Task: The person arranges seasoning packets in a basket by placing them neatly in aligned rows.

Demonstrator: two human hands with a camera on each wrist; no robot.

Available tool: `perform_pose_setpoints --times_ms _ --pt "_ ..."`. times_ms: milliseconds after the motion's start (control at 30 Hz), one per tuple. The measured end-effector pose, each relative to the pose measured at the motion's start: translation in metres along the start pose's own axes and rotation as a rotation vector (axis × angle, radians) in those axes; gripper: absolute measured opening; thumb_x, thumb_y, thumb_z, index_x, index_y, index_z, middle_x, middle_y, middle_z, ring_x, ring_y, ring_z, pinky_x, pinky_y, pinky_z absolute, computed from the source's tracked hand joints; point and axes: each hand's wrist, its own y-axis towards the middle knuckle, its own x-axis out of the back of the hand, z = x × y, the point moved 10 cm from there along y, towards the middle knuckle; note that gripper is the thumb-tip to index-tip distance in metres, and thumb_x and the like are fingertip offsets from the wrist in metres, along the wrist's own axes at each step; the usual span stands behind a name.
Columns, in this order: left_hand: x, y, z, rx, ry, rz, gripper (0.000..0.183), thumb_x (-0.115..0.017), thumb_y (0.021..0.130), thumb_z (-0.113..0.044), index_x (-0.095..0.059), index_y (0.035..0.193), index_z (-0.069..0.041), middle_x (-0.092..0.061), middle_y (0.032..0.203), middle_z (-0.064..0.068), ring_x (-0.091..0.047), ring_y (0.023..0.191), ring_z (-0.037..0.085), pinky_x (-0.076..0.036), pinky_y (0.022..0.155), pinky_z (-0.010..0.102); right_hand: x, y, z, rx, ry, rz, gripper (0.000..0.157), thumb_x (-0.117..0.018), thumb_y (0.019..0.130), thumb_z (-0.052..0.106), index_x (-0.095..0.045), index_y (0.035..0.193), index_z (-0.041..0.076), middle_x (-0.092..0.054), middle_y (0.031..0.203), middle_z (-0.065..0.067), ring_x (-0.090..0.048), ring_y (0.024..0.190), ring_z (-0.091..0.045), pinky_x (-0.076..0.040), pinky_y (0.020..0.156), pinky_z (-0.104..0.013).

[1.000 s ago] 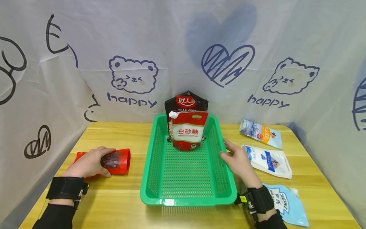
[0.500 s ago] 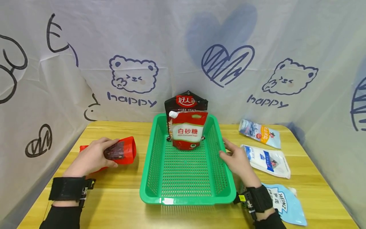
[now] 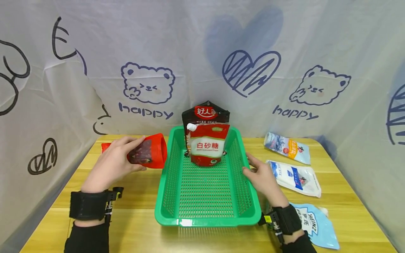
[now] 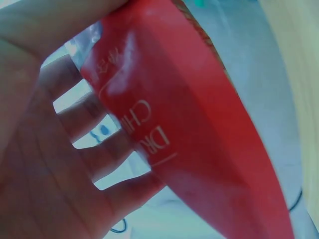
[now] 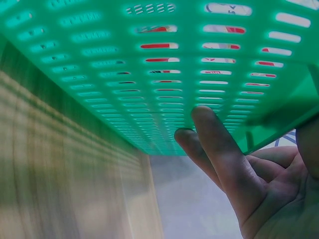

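My left hand grips a red pouch by its sides, raised to the left edge of the green basket. A clear window in this pouch shows dark red contents. In the left wrist view, part of its lettering reads "DR" and "CHI", and the fingers are spread along its edge. My right hand holds the basket's right rim, the thumb over it and fingers against the outer wall, as the right wrist view shows. Inside the basket, a red-and-white spouted sugar pouch stands upright before a black pouch.
Right of the basket lie a blue-and-orange packet, a white packet and a light blue Heinz pouch. The wooden table is bounded by white cloth with drawings at its back and sides.
My left hand has lifted the red pouch and carried it right and away from me, up to the basket's left rim. The right hand and basket have stayed put.
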Motion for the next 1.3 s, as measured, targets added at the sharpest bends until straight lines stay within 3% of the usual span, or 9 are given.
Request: perform_pose_setpoints --times_ms 567,767,1033,1300 --pt "0.018 0.002 -0.084 -0.181 -0.047 -0.178 0.089 -0.099 0.067 -0.006 -0.061 0.147 -0.011 -0.064 0.130 0.013 -0.055 0.119 0.038 -0.053 0.091 0.056 -0.001 -0.001 -0.003 0.009 -0.007 -0.006 0.062 -0.060 0.102 0.009 -0.036 0.159 -0.002 -0.053 0.144 -0.034 -0.070 0.112 -0.043 -0.059 0.069 -0.027" --pt "0.014 0.000 -0.108 -0.208 -0.061 -0.184 0.090 -0.100 0.065 -0.008 -0.062 0.146 -0.013 -0.063 0.133 0.012 -0.054 0.122 0.036 -0.054 0.092 0.055 0.000 -0.001 -0.004 0.006 -0.006 -0.010 0.063 -0.060 0.101 0.009 -0.037 0.159 -0.001 -0.054 0.145 -0.033 -0.071 0.110 -0.043 -0.056 0.059 -0.029" --pt "0.007 -0.003 -0.134 -0.223 -0.059 -0.172 0.091 -0.101 0.065 -0.011 -0.062 0.147 -0.016 -0.063 0.132 0.009 -0.054 0.123 0.033 -0.055 0.092 0.054 0.000 -0.002 0.000 -0.001 0.002 -0.005 0.062 -0.060 0.102 0.010 -0.036 0.159 -0.001 -0.053 0.146 -0.032 -0.070 0.112 -0.042 -0.063 0.077 -0.033" --pt "0.003 -0.005 -0.149 -0.248 -0.033 -0.165 0.090 -0.101 0.066 -0.016 -0.062 0.147 -0.018 -0.063 0.132 0.005 -0.054 0.124 0.030 -0.055 0.095 0.051 0.002 -0.001 0.004 0.024 -0.039 0.006 0.061 -0.061 0.104 0.012 -0.037 0.159 0.000 -0.054 0.145 -0.033 -0.072 0.108 -0.040 -0.062 0.076 -0.031"
